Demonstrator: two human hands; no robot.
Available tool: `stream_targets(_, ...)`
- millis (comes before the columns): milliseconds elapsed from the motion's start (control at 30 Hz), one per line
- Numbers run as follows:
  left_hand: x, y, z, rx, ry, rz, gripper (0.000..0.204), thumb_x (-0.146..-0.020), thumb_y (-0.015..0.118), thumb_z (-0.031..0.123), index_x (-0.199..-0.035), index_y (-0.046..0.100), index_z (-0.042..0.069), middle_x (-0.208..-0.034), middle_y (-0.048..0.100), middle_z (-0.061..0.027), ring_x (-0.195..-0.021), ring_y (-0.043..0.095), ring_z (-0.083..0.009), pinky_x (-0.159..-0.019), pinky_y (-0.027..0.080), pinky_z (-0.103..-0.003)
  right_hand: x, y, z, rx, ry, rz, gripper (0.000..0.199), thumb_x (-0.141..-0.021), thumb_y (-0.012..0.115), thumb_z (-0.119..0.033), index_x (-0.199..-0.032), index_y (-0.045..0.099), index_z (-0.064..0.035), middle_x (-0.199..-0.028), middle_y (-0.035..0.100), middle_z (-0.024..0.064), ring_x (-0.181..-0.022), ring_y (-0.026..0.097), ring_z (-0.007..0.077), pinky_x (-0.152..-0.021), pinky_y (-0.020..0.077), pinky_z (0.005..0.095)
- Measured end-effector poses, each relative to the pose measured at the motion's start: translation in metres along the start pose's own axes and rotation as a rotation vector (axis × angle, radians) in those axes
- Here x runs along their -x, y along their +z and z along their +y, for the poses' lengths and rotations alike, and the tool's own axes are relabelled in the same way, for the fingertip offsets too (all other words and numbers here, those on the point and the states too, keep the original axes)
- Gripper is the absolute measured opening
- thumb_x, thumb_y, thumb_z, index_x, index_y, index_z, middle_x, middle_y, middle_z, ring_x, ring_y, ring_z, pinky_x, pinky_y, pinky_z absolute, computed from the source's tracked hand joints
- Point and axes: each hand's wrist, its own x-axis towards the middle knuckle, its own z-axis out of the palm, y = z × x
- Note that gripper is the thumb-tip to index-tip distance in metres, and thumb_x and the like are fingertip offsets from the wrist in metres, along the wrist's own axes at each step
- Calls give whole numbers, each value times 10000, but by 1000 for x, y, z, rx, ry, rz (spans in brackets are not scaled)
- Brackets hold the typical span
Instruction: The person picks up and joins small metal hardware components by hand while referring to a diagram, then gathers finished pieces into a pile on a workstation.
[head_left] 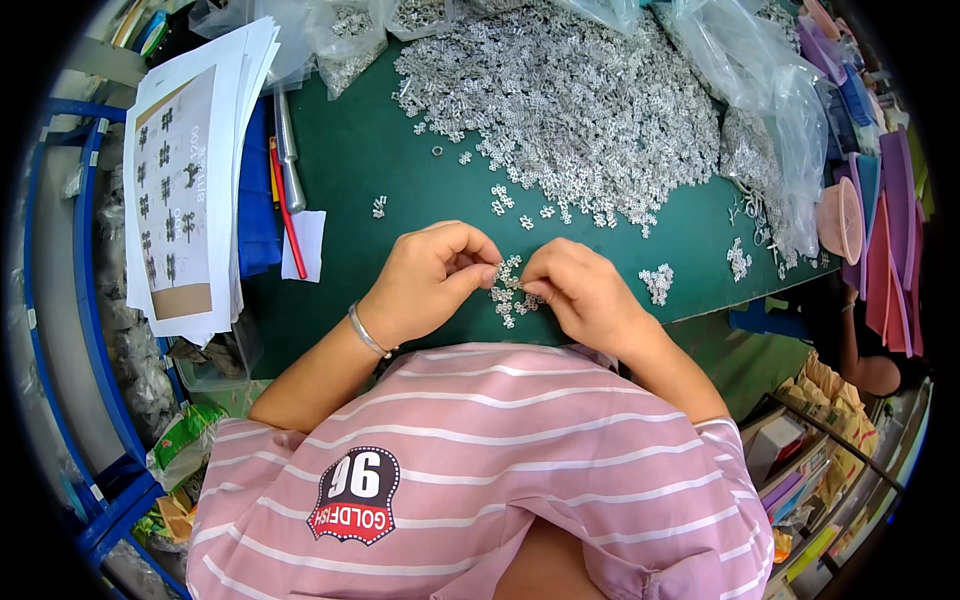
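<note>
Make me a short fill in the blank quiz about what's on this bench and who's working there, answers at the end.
1. Small metal pieces lie ____ the left hand and the right hand.
2. A bracelet is worn on the person's ____ side.
3. The pink shirt has stripes coloured ____.
4. The tabletop is coloured ____.
Missing words: between; left; white; green.

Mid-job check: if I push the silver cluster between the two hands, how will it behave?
The silver cluster will probably break up rather than slide whole, since green tabletop shows between its bits. Each bit looks small and openwork, so likely light. Their irregular outlines suggest sliding more than rolling, perhaps with some snagging.
</note>
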Motion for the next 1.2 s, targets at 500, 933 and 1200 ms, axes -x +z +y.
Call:
stream_targets(500, -11, 21, 7, 470, -88, -39, 271, -879, 632, -66, -1137, 554, -36, -1085, 683, -201, -949, 700, -236, -842, 577, -334, 33, -47, -4, 167, 145, 285, 140, -791, 689, 32, -907, 632, -23, -836, 613, 126, -763, 615, 310, -660, 508, 379)
stream_targets(933, -6, -4, -1, 334, -42, 174, 156, -883, 655, -7, -1031, 610, 2, -934, 677, -91, -795, 633, -129, -705, 516, -242, 84, -73, 29, 524, 136, 224, 133, -780, 738, -82, -898, 679, -72, -927, 613, 54, -901, 575, 262, -833, 396, 379)
stream_targets(1200, -7, 0, 4, 313, -52, 160, 127, -886, 648, -8, -1006, 609, 1, -915, 676, -89, -777, 627, -123, -695, 510, -238, 47, -64, 43, 635, 220, 390, 115, -771, 752, -96, -866, 689, -83, -851, 612, 31, -847, 575, 240, -761, 408, 369)
